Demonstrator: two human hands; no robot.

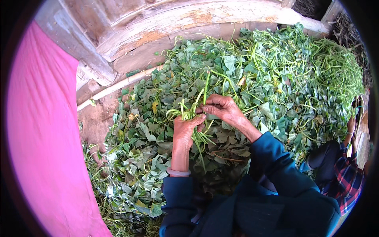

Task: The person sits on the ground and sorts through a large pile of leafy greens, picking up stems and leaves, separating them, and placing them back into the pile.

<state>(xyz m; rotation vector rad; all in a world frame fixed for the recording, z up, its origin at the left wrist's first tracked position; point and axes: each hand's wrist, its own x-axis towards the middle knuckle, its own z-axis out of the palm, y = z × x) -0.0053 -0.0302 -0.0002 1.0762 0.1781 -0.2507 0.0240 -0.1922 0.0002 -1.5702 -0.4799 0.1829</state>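
Observation:
A small bunch of green leaf stems (200, 136) is gripped in my left hand (184, 130), its thumb pressed across them and their ends sticking out above and below the fist. Close beside it, my right hand (223, 108) pinches a single longer green stem (207, 85) that stands upright between thumb and fingertips. The two hands almost touch. Below and around them spreads a thick heap of green leaves and vines (158, 138), some leaves yellowed. A pale bangle (178, 172) circles my left wrist.
Pink cloth (43, 138) hangs at the left. A pale pole (120, 86) lies along the heap's far left edge, near a wooden post (79, 43). A log (189, 17) bounds the back. Thin stems pile up (339, 71) at the far right. Another person in a plaid sleeve (347, 179) sits at the right.

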